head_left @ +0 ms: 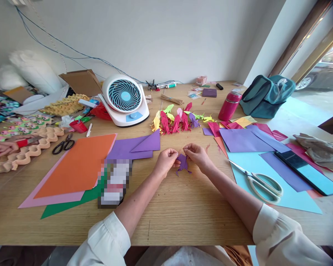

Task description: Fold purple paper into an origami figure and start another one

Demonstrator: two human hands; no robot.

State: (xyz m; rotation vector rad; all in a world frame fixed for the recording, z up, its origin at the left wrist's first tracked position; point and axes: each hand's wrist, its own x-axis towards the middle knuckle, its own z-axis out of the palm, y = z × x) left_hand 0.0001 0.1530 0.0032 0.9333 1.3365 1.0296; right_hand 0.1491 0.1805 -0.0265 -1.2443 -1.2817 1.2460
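Note:
A small purple folded-paper figure (183, 162) with thin bent legs is held just above the wooden table (183, 218). My left hand (168, 161) pinches it at its upper left. My right hand (196, 156) pinches at its upper right, fingertips pressed together. The fingertips hide the figure's top corners. Beyond my hands lies a cluster of finished paper figures (176, 122) in red, yellow, green, pink and purple. Purple paper sheets (133, 147) lie to the left of my hands. White-handled scissors (259, 183) rest on light-blue paper (291, 205) at the right.
A white fan (124, 96) and a pink bottle (229, 105) stand at the back. Orange paper (77, 166) and a phone with a blurred screen (115, 183) lie left; another phone (299, 170) lies right. At far left, another person's hand (2, 149) holds a red-handled tool beside egg-carton trays (24, 151).

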